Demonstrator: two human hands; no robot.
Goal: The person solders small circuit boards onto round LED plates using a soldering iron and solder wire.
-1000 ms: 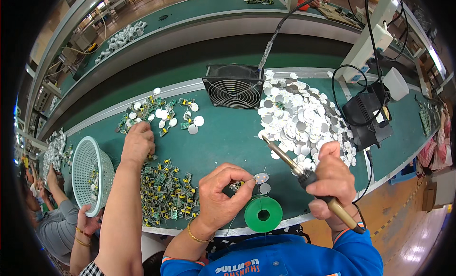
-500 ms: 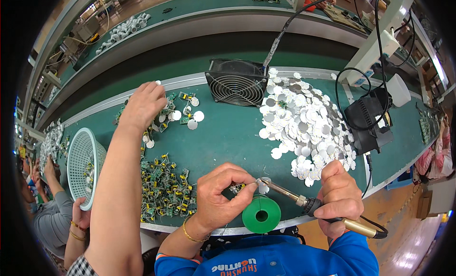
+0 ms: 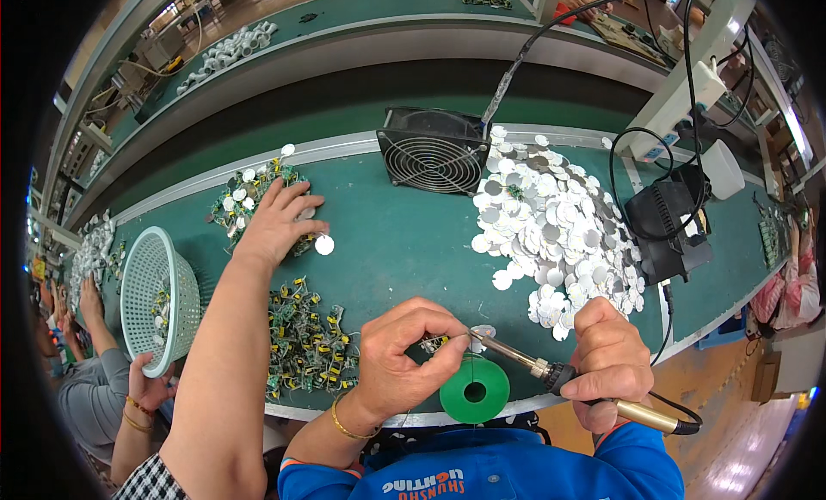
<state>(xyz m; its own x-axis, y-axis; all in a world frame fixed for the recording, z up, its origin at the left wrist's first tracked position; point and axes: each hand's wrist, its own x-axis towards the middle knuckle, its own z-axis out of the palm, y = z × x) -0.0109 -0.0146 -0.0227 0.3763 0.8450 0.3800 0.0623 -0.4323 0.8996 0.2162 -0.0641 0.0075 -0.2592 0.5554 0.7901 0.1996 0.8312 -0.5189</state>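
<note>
Right now the left hand (image 3: pixel 400 362) pinches a small circuit board (image 3: pixel 434 342) between thumb & fingertips, just above the green solder spool (image 3: pixel 474 391) at the near edge of the green tabletop (image 3: pixel 404 242). Right hand (image 3: pixel 609 362) is wrapped around a soldering iron (image 3: pixel 551 375), tip pointing left & meeting the board by a round white disc (image 3: pixel 482 335). Big heap of white discs (image 3: pixel 559 220) lies further back on the right, next to a black fan (image 3: pixel 430 151). A pile of green boards (image 3: pixel 305 341) sits left of the left hand. A co-worker's hand (image 3: pixel 280 220) reaches in from the left, fingers spread on boards & discs; a white basket (image 3: pixel 155 298) stands beside that arm.
</note>
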